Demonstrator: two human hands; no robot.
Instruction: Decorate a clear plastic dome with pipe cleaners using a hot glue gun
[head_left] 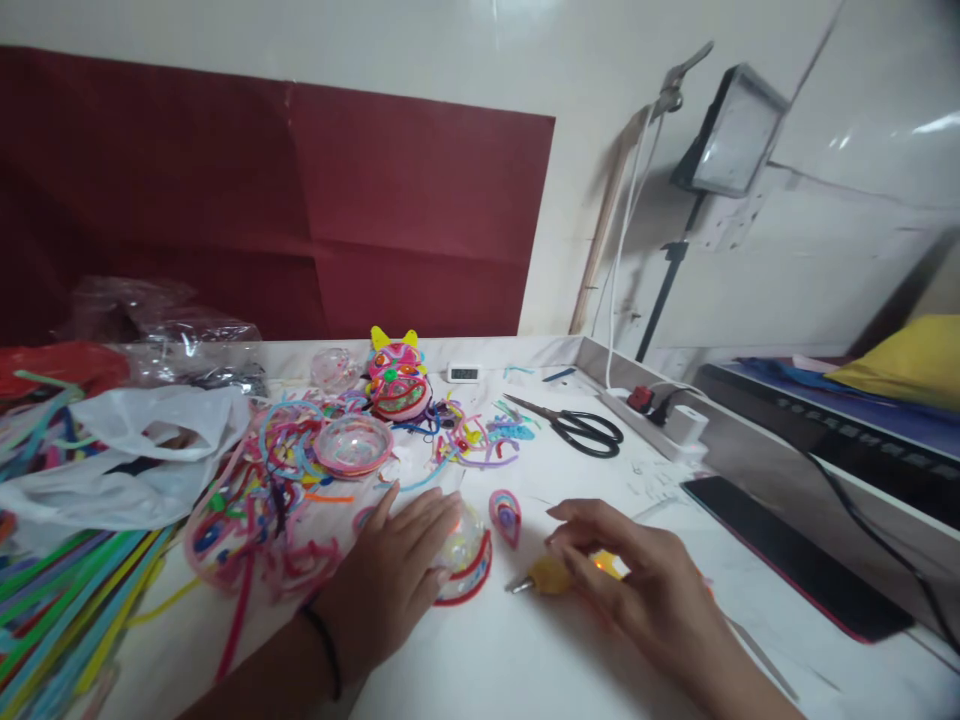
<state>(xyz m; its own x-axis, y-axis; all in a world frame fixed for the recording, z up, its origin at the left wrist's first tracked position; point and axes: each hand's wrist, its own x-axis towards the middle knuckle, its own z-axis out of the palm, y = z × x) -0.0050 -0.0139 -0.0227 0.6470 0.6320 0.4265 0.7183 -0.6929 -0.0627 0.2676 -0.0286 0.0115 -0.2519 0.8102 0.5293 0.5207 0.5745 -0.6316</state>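
Observation:
My left hand [394, 580] lies flat, fingers stretched out, over a clear plastic dome [469, 558] with a red and pink trim on the white table. My right hand [637, 580] hovers with loosely curled, spread fingers over a small yellow tool [546, 577] with a metal tip; a lit orange spot shows under the fingers. It touches the tool lightly at most. A pink and red teardrop-shaped coil [507, 515] lies between the two hands.
A heap of coloured pipe cleaners [262, 490] and a clear bowl [352, 443] lie at the left. A colourful lion head figure [397, 383], black scissors [585, 430], a power strip [660, 415], a dark phone [795, 555] and white plastic bags [127, 450] surround the work spot.

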